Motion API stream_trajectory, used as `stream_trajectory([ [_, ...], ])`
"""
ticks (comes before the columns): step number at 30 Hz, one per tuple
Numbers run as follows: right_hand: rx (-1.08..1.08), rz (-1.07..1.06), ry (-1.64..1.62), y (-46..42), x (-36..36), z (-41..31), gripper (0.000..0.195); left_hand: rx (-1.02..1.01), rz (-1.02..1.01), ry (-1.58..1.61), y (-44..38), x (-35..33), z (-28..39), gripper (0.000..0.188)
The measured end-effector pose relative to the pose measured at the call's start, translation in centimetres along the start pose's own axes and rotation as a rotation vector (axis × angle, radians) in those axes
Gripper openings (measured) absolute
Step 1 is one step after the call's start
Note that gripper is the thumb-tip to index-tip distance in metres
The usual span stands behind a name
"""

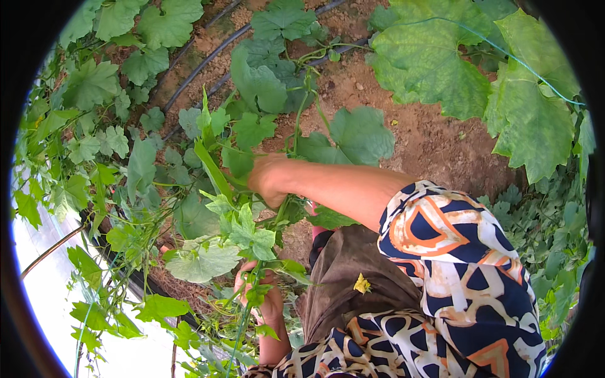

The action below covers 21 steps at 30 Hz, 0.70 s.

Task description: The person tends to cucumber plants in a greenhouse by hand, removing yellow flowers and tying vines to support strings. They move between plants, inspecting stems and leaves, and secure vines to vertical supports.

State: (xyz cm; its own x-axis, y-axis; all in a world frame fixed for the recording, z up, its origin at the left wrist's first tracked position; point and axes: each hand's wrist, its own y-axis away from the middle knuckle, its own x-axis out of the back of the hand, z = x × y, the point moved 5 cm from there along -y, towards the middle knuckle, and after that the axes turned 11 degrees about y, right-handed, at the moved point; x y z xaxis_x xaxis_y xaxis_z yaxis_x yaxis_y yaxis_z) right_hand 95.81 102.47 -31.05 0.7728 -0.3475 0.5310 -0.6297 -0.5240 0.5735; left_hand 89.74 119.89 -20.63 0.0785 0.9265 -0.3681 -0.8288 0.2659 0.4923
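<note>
My left hand (pixel 264 294) is low in the view, its fingers curled around a leafy green vine stem (pixel 253 295). A green cord (pixel 241 326) runs up along this stem to the hand. Young lobed leaves (pixel 253 234) spread just above the fingers. My right hand (pixel 269 182) reaches across from the right, wrist bent, in among the vine's stems and leaves. Foliage and the wrist itself hide its fingers, so its grip does not show. A long folded leaf (pixel 212 170) stands beside it on the left, and a broad leaf (pixel 361 134) lies just beyond the forearm.
Black irrigation pipes (pixel 203 66) cross the reddish soil (pixel 416 141) at the top. Large leaves (pixel 435 61) hang at upper right beside a taut blue-green string (pixel 501 47). White sheeting (pixel 42 264) and a thin stick (pixel 52 250) are at left. A yellow flower (pixel 362 283) rests on brown clothing (pixel 340 269).
</note>
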Motion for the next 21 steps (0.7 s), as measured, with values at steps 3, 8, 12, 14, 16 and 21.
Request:
stream_trajectory([
  [3, -0.045, 0.092, -0.044, 0.3, 0.2, 0.3, 0.024, -0.048, 0.098, 0.022, 0.0, -0.4, -0.2, 0.027],
  [8, -0.204, 0.562, -0.417, 2.5, 2.4, 2.3, 0.015, 0.051, 0.033, 0.206, -0.7, -0.8, -0.5, 0.029],
  [12, -0.056, 1.172, -1.396, 10.5, 1.6, 1.3, 0.018, 0.136, 0.076, 0.457, -2.0, -1.6, -0.2, 0.028],
  [14, -0.084, 1.217, -1.603, 12.1, -1.7, -0.6, 0.017, 0.142, 0.141, 0.536, -2.1, -1.6, 0.2, 0.027],
  [16, -0.228, 1.203, -1.692, 11.9, -5.7, -2.2, 0.016, 0.166, 0.188, 0.573, -2.6, -2.3, 0.1, 0.027],
  [21, -0.576, 1.291, -1.241, 7.7, -9.8, -3.4, 0.015, 0.21, 0.106, 0.619, -3.2, -5.0, 0.0, 0.027],
])
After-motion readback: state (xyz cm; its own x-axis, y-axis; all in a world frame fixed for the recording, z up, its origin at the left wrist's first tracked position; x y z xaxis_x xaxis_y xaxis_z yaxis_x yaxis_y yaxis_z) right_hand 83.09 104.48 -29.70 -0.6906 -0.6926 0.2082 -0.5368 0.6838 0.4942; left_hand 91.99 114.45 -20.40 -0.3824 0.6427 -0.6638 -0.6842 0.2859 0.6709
